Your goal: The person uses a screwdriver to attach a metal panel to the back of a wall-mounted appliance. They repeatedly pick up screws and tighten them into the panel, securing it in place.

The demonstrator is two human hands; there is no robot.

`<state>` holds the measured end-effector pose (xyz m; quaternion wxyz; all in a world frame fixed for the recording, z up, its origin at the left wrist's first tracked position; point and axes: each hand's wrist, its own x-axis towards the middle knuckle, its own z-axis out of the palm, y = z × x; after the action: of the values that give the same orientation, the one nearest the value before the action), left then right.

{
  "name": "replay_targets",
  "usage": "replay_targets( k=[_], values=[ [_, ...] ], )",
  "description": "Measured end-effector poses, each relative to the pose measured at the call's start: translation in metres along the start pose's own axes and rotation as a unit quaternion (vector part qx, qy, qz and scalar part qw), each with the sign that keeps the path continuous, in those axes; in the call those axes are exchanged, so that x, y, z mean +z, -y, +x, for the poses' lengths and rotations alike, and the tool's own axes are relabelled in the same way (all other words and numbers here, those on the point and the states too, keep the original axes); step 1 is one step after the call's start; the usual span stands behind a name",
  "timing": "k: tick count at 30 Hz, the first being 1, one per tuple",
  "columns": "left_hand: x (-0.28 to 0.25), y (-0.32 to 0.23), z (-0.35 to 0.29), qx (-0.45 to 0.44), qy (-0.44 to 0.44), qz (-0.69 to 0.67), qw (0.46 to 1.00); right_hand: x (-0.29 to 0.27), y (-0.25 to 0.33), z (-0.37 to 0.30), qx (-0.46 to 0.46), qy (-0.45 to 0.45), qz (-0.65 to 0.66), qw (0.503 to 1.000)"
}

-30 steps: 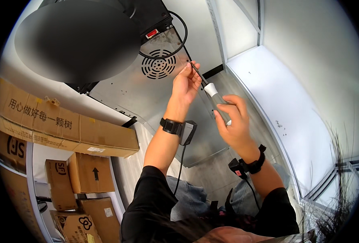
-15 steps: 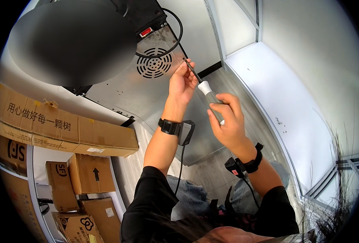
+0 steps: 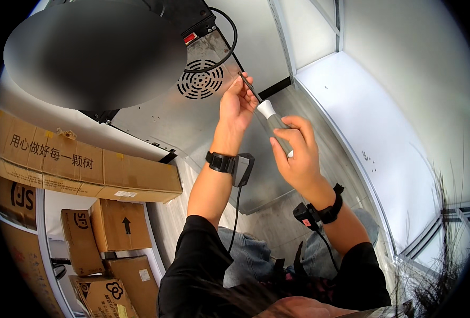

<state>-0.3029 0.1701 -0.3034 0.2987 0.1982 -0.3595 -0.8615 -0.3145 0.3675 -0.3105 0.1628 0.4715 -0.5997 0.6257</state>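
Observation:
My right hand (image 3: 301,151) is closed around the grey handle of a screwdriver (image 3: 265,107), which has a white collar and a dark shaft. The shaft slants up and left to the edge of a metal panel (image 3: 166,119). Near the tip, my left hand (image 3: 237,103) pinches the shaft between thumb and fingers. Whether a screw sits at the tip is too small to tell. The panel belongs to a dark-framed machine and carries a round vent (image 3: 200,79) of curved slots, just left of my left fingers.
A red switch (image 3: 190,38) and a looped black cable (image 3: 234,40) are above the vent. A large blurred patch hides the upper left. Cardboard boxes (image 3: 121,225) fill a shelf at lower left. On the right, a white shelf (image 3: 370,122) holds several small screws (image 3: 369,159).
Both hands and the screwdriver have shifted very slightly up and left in the picture, as has the machine. The grips look the same.

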Motion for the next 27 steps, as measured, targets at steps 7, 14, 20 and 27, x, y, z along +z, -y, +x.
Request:
replay_targets(
  k=[7, 14, 20, 27],
  values=[
    [0.005, 0.003, -0.003, 0.011, -0.021, 0.017, 1.0, 0.0, -0.001, 0.003, -0.018, -0.003, -0.012, 1.0],
    [-0.002, -0.002, -0.009, -0.005, 0.029, 0.009, 1.0, -0.002, 0.009, 0.007, 0.023, 0.011, -0.006, 1.0],
    [0.005, -0.001, -0.025, -0.033, 0.098, 0.005, 0.995, -0.002, 0.011, 0.01, 0.004, 0.012, 0.0, 1.0],
    [0.004, 0.004, -0.018, -0.022, 0.053, -0.029, 0.998, 0.001, 0.011, 0.008, -0.041, -0.023, -0.044, 0.998]
  ],
)
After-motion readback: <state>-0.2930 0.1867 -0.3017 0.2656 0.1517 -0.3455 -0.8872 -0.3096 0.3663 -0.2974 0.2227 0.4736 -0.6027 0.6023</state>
